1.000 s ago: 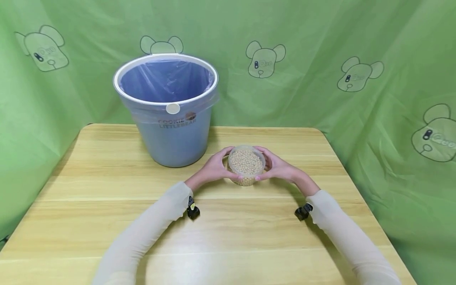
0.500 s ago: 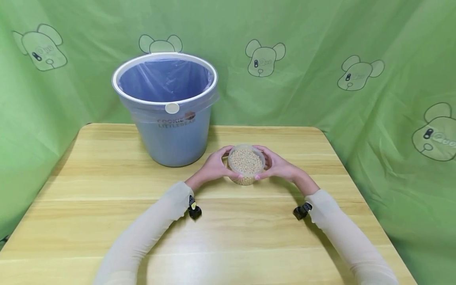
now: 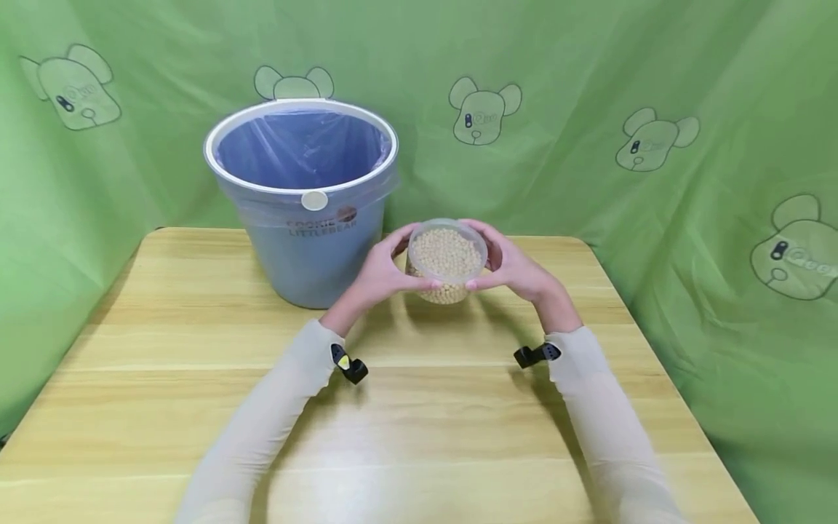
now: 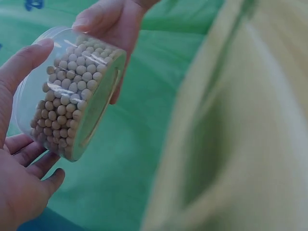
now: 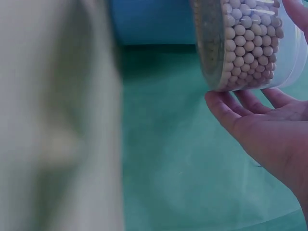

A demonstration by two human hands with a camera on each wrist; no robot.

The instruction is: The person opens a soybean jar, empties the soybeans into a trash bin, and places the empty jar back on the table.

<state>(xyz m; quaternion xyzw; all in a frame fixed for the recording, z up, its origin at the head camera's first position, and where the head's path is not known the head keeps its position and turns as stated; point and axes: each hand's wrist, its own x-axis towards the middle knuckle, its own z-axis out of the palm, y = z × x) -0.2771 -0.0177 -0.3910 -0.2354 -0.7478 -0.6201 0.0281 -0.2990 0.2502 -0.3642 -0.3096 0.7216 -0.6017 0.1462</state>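
Grip: the tub (image 3: 447,260) is clasped from both sides, the left hand (image 3: 382,271) and right hand (image 3: 513,268) each curled round its clear wall, thumbs on the near side and fingers behind.
Tub: it is held between the palms, clear of the table (image 3: 419,407), with its open mouth kept roughly level, so that the beans (image 3: 447,251) filling it nearly to the rim are not spilled.
Wrist views: from the left wrist the tub (image 4: 67,91) is seen resting against the fingers (image 4: 29,159) of that hand; from the right wrist its base (image 5: 240,43) is seen just above the spread fingers (image 5: 240,108), as if support from beneath is being given.
Beyond the grip: just left of the left hand and behind it stands the bin (image 3: 302,200), lined with a bag and open at the top; a green curtain (image 3: 589,87) is hung behind all.
Change: a second earlier the tub was seen resting on the table; it has since been raised and brought slightly towards the bin, the same two-handed clasp being kept.
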